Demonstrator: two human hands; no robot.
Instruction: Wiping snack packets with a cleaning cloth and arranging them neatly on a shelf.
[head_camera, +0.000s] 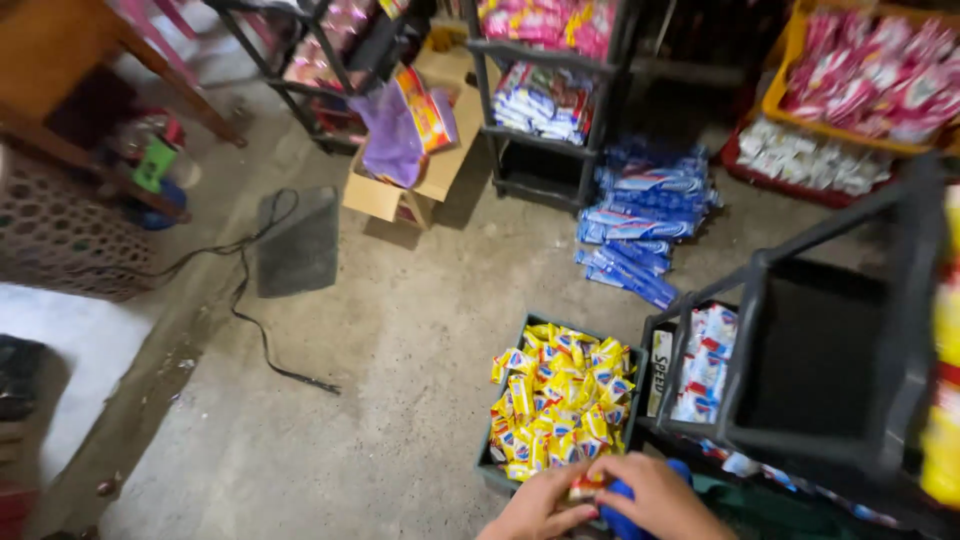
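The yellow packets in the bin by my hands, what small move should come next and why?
Probably lower the packet pinched between both hands, left hand and right hand, onto the pile in the dark bin. The hands hover over the bin's near edge, and it already holds matching yellow packets.

Both hands are cut off by the bottom edge of the frame: the left hand (535, 508) and right hand (655, 500) show only fingers and knuckles, hiding the small packet (583, 487) and a blue thing (615, 512) between them. The near rim of the green crate (500, 478) is covered by them. At the right edge, the yellow packs (945, 400) are blurred and cropped.
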